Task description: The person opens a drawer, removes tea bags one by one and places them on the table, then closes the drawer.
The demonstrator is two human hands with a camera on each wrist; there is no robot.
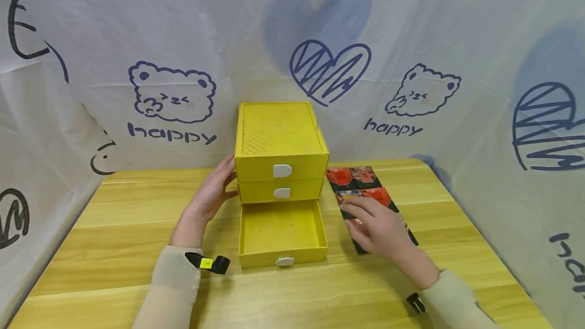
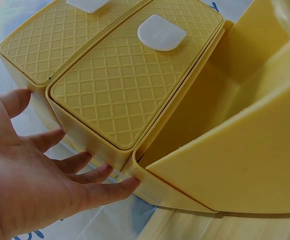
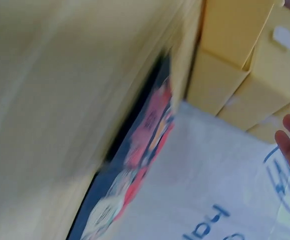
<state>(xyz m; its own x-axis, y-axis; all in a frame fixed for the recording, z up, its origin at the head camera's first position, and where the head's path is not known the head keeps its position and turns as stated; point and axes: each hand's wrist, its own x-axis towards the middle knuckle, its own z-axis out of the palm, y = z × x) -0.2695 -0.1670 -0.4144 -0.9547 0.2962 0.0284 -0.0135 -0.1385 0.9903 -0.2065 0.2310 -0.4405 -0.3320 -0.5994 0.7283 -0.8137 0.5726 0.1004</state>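
Observation:
A yellow drawer cabinet [image 1: 283, 128] stands at the middle back of the table. Its two upper drawers [image 1: 260, 168] are closed, while the bottom drawer [image 1: 279, 232] is pulled out with nothing inside it. My left hand [image 1: 211, 192] is at the cabinet's left side; in the left wrist view its spread fingers [image 2: 100, 172] rest along the side wall. To the right, my right hand [image 1: 381, 227] hovers over flat dark printed pieces with red pictures [image 1: 340, 176], its fingers loosely bent and partly covering them. In the right wrist view those pieces are blurred.
White tab handles [image 1: 282, 170] stick out from the drawer fronts. Behind the wooden table [image 1: 137, 227] hangs a pale cloth [image 1: 247, 39] with bear and heart drawings. A black strap with a yellow label [image 1: 206, 263] is on the left sleeve.

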